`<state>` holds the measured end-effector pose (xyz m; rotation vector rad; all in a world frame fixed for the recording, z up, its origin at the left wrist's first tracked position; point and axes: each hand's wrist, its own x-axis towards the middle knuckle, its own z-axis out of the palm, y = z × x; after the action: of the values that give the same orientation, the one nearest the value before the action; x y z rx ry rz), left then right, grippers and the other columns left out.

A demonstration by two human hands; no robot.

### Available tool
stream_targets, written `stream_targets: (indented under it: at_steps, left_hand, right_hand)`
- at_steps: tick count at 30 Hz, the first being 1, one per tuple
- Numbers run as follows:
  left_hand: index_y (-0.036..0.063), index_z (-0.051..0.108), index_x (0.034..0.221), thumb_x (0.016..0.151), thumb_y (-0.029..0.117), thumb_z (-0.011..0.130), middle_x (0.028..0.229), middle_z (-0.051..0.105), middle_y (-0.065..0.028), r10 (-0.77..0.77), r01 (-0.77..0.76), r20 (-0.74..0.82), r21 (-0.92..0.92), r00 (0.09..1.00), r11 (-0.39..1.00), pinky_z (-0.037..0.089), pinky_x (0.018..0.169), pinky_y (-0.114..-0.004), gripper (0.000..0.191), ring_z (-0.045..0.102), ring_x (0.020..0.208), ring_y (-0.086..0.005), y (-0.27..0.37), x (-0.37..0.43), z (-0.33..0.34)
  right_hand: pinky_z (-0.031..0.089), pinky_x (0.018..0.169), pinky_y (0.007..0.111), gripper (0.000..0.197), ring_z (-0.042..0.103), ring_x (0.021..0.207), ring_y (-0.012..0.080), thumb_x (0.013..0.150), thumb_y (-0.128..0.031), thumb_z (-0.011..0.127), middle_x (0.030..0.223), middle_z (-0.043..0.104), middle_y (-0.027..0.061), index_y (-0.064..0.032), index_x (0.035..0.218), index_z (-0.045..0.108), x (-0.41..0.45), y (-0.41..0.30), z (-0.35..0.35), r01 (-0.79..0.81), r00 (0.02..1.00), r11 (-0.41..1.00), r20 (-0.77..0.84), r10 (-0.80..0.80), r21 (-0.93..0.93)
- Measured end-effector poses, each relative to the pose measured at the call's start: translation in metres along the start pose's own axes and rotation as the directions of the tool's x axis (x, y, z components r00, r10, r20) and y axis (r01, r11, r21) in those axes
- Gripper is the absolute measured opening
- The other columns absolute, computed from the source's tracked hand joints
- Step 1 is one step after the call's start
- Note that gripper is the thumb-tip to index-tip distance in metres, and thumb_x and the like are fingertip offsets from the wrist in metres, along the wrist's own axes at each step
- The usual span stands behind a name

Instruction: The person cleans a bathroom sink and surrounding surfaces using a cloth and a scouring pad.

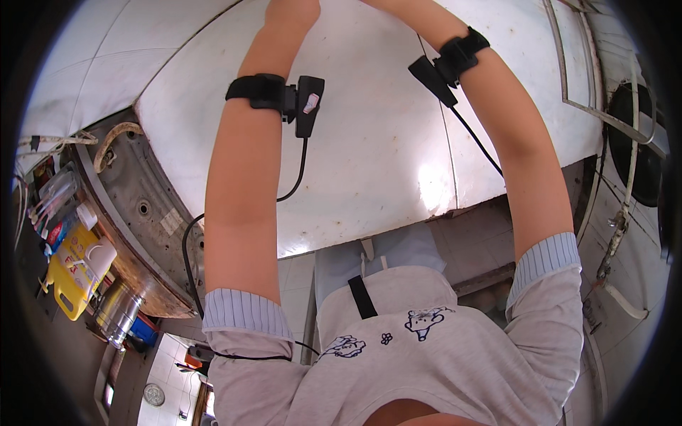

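Note:
Both of my hands are out of view past the top edge; only the forearms show, reaching forward over a white tiled countertop (pixel 367 160). What they touch or hold is hidden. On the left forearm, a black strap (pixel 261 91) carries a small black device (pixel 309 106) with a cable running back along the arm. A matching strap (pixel 462 56) and device (pixel 432 81) sit on the right forearm, its cable crossing the counter toward the elbow. Small brownish specks and a bright glare patch mark the tiles in front of me.
To the left is a worn metal sink (pixel 154 181) with a curved hose (pixel 114 141) at its far corner. Beside it stand a yellow plastic jug (pixel 74 266), a white cup (pixel 100 255) and a shiny metal pot (pixel 118 311). On the right are a metal frame (pixel 597 114) and a dark round object (pixel 628 144).

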<state>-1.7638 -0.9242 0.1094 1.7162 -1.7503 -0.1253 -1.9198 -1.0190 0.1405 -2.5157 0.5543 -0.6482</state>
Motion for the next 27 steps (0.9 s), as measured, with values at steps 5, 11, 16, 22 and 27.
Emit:
stream_targets:
  at_steps: [5, 11, 16, 22, 27]
  left_hand:
    - [0.0027, 0.061, 0.093, 0.073, 0.004, 0.056, 0.089, 0.06, -0.0151, -0.092, 0.07, 0.186, 0.121, 0.978, 0.99, 0.044, 0.074, -0.039, 0.021, 0.055, 0.085, -0.0333, 0.042, -0.034, 0.003]
    - [-0.0001, 0.062, 0.088, 0.072, 0.002, 0.054, 0.088, 0.059, -0.0166, -0.09, 0.075, 0.206, 0.08, 0.974, 0.994, 0.044, 0.073, -0.04, 0.017, 0.054, 0.085, -0.0341, 0.095, -0.083, 0.0]
    - [-0.0018, 0.061, 0.083, 0.073, 0.002, 0.052, 0.085, 0.057, -0.0174, -0.085, 0.08, 0.237, 0.032, 0.968, 0.996, 0.044, 0.073, -0.04, 0.014, 0.053, 0.083, -0.035, 0.125, -0.119, -0.002]
    - [-0.0017, 0.059, 0.088, 0.07, 0.0, 0.05, 0.091, 0.055, -0.0145, -0.115, 0.091, 0.406, 0.078, 0.907, 0.993, 0.046, 0.076, -0.035, 0.02, 0.052, 0.088, -0.0288, 0.188, -0.167, 0.002]
    - [-0.0027, 0.056, 0.09, 0.072, 0.001, 0.045, 0.087, 0.054, -0.0149, 0.007, -0.008, 0.332, 0.002, 0.943, 1.0, 0.044, 0.071, -0.038, 0.022, 0.053, 0.082, -0.0301, 0.23, -0.227, 0.013]
  right_hand:
    - [0.045, 0.07, 0.038, 0.012, 0.055, 0.077, 0.0326, 0.062, 0.0, 0.057, 0.074, 0.058, 0.0155, -0.0008, 0.072, 0.063, -0.051, -0.022, -0.001, -0.018, 0.998, 1.0, -0.056, 0.019, 0.023]
    - [0.045, 0.073, 0.035, 0.019, 0.055, 0.081, 0.0287, 0.07, -0.003, 0.057, 0.089, 0.058, 0.0104, -0.0052, 0.088, 0.063, -0.111, -0.041, 0.001, -0.068, 0.998, 0.997, -0.017, 0.067, -0.048]
    - [0.045, 0.074, 0.035, 0.018, 0.054, 0.084, 0.0282, 0.07, -0.003, 0.057, 0.089, 0.059, 0.0098, -0.0042, 0.087, 0.063, -0.157, -0.073, -0.009, -0.101, 0.995, 0.994, 0.001, 0.101, -0.044]
    - [0.045, 0.077, 0.032, 0.024, 0.054, 0.088, 0.0269, 0.071, -0.001, 0.06, 0.095, 0.058, 0.0099, -0.0047, 0.094, 0.062, -0.228, -0.104, -0.025, -0.181, 0.982, 0.979, 0.045, 0.186, -0.089]
    - [0.045, 0.08, 0.033, 0.022, 0.054, 0.089, 0.0272, 0.07, -0.002, 0.059, 0.096, 0.058, 0.0096, -0.0042, 0.091, 0.063, -0.291, -0.139, -0.039, -0.269, 0.954, 0.96, 0.114, 0.277, -0.084]
